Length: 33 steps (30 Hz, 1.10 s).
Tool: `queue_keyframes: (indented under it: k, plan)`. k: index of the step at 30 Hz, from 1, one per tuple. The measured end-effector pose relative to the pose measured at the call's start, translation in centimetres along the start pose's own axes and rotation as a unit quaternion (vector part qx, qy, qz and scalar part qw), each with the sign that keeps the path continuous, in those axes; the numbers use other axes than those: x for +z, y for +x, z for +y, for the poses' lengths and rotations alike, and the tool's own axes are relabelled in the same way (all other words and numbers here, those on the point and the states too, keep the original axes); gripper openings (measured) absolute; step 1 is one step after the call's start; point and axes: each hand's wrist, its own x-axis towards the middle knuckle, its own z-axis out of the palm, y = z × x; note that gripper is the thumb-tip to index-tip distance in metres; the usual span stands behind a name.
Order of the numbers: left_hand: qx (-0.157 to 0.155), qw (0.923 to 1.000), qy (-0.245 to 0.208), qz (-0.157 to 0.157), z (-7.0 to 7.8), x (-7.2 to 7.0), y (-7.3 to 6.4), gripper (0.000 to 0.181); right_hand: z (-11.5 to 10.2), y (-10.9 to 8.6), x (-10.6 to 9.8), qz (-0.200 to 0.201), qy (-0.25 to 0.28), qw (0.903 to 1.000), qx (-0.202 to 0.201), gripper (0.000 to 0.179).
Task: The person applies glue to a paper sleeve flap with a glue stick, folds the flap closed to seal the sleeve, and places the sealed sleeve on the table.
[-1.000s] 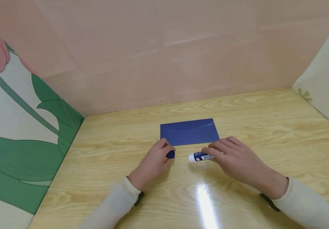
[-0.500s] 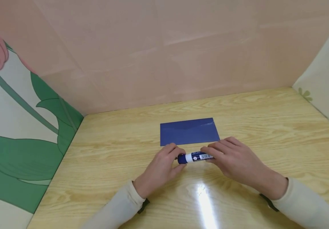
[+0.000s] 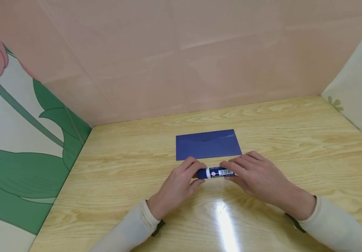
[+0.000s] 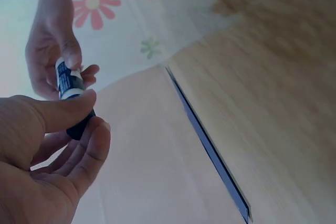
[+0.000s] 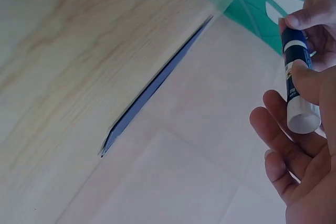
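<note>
A glue stick (image 3: 219,172) with a dark blue and white label lies level between my two hands, above the table. My left hand (image 3: 175,188) pinches its dark blue cap (image 3: 202,174) between thumb and fingers. The cap sits on the tube's left end, with a white band showing beside it. Around the label end, my right hand (image 3: 261,178) grips the tube. In the right wrist view the white base of the glue stick (image 5: 303,120) pokes out past the right thumb. Just beyond the hands, a blue envelope (image 3: 208,145) lies flat on the table.
The wood-grain table (image 3: 124,168) runs back to a pink wall covering (image 3: 181,63). A panel with a printed flower and green leaves (image 3: 20,175) borders the left side, and a pale sheet (image 3: 360,91) borders the right.
My left hand has moved right with the cap, bringing it from apart onto the tube's end. Less of the white collar now shows. The right hand and envelope have hardly moved.
</note>
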Motion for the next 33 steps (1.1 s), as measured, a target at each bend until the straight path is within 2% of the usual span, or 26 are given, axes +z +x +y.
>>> queue_keyframes:
  k: [3, 9, 13, 15, 20, 25, 28, 30, 33]
  plan:
    - [0.011, 0.9999, 0.001, 0.01, 0.1, -0.1, 0.0, 0.031, 0.0, 0.0, 0.1, 0.003, 0.007, 1.0, 0.002, 0.05]
    - [0.042, 0.9977, 0.01, 0.053, 0.3, -0.2, 0.0, 0.024, 0.0, 0.0, 0.1, 0.009, 0.012, 0.9999, 0.002, 0.049]
    - [0.082, 0.9924, 0.062, 0.068, 0.4, -0.3, -0.1, 0.018, -0.1, 0.0, 0.1, 0.007, 0.014, 0.9999, 0.001, 0.049]
    - [0.114, 0.9853, 0.103, 0.074, 0.5, -0.5, -0.1, 0.014, -0.2, 0.0, 0.0, 0.008, 0.016, 0.9998, 0.0, 0.049]
    - [0.191, 0.958, 0.194, 0.091, 0.8, -1.0, -0.3, 0.01, -0.4, 0.1, -0.1, 0.011, 0.024, 0.9996, -0.006, 0.049]
    - [0.237, 0.9325, 0.245, 0.12, 0.8, -1.1, -0.1, 0.01, -0.6, 0.1, 0.0, 0.012, 0.045, 0.9989, -0.002, 0.049]
    - [0.25, 0.9218, 0.265, 0.133, 0.8, -1.0, -0.1, 0.012, -0.7, 0.1, 0.1, 0.006, 0.051, 0.9987, 0.005, 0.051]
    - [0.248, 0.9222, 0.266, 0.13, 0.7, -0.9, -0.1, 0.012, -0.8, 0.1, 0.1, 0.004, 0.052, 0.9986, 0.008, 0.053]
    - [0.234, 0.9325, 0.248, 0.118, 0.6, -0.9, -0.2, 0.01, -0.9, 0.1, 0.2, 0.002, 0.051, 0.9986, 0.015, 0.052]
